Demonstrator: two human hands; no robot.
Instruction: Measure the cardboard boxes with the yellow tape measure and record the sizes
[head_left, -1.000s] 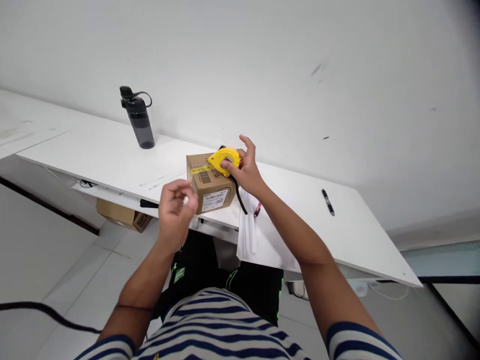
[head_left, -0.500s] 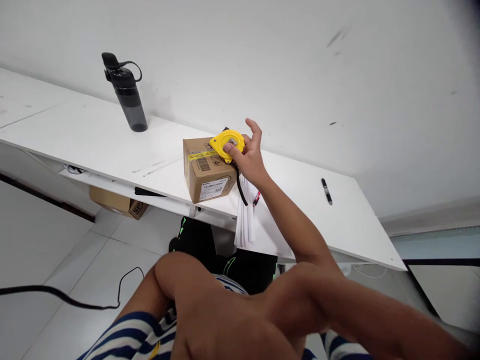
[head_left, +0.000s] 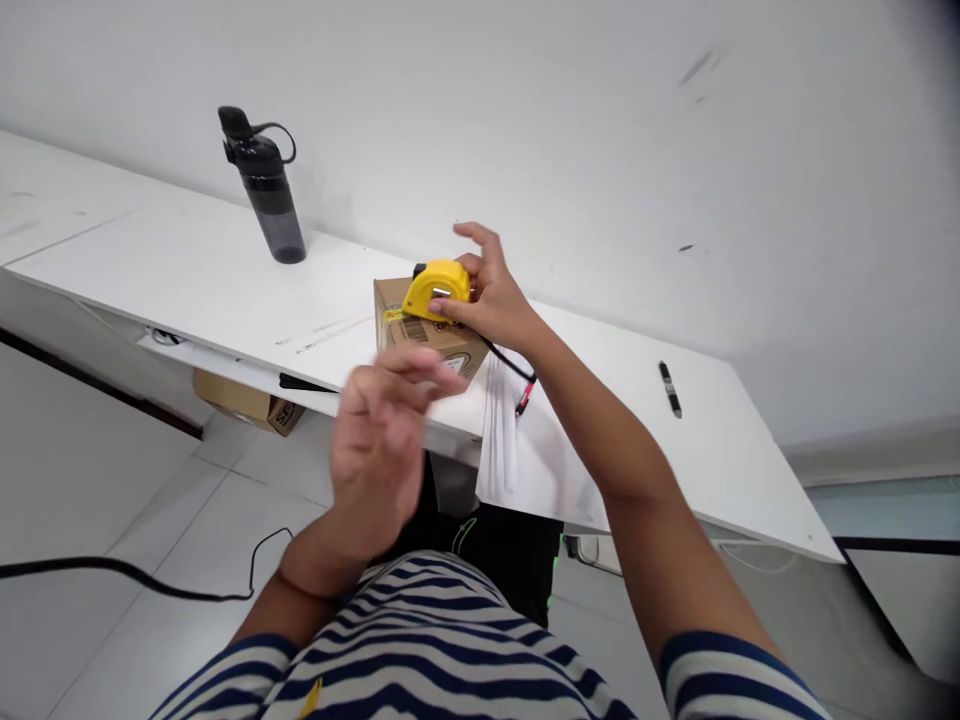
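1 tape measure (head_left: pixel 450 280) sits in the right hand (head_left: pixel 496 305).

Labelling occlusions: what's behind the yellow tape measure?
The cardboard box: part of its yellow tape strip and barcode show beside the tape measure, which the right hand holds. The patch directly behind is covered; anything printed there can't be seen.

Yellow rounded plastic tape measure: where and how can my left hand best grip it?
I would pinch the tape measure by its free left end, coming from the left, with thumb on the near face and fingers behind. The right hand holds its right end, and its flat face should suit the thumb.
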